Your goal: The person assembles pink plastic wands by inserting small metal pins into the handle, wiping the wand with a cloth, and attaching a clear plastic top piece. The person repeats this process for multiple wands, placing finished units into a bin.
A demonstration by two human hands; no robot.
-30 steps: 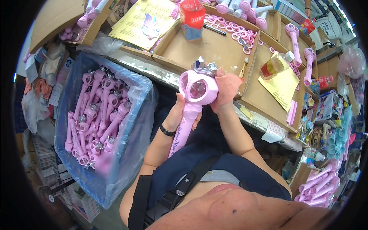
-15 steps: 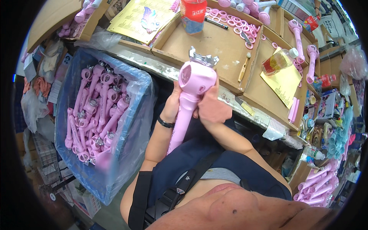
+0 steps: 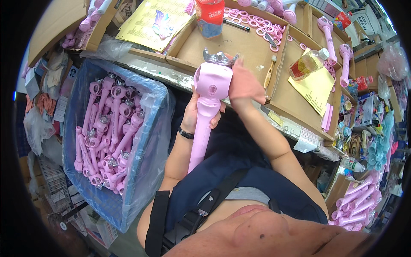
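A pink toy wand [image 3: 212,81] with a hollow round head and a silver crown on top stands almost upright before my chest. Wrapped around its neck, just under the head, is my left hand [image 3: 192,112]; some fingertips show on the far side of the handle. My right hand [image 3: 238,73] is at the right side of the head and crown, smeared by motion. A salmon-pink cloth [image 3: 250,88] hangs over that hand and hides most of its fingers. The silver crown [image 3: 219,59] sits at the hand's upper edge.
A blue lined crate [image 3: 156,96] of crowned pink wands stands at left. Cardboard trays [image 3: 184,49] on the bench hold pink rings [image 3: 261,25], a marker [image 3: 236,25], a brush [image 3: 269,73] and a bottle [image 3: 308,65]. More pink wands [image 3: 357,201] lie at lower right.
My right hand has moved up with the cloth, from the wand's neck to beside its head and crown. The wand has turned and shifted slightly left in my left hand.
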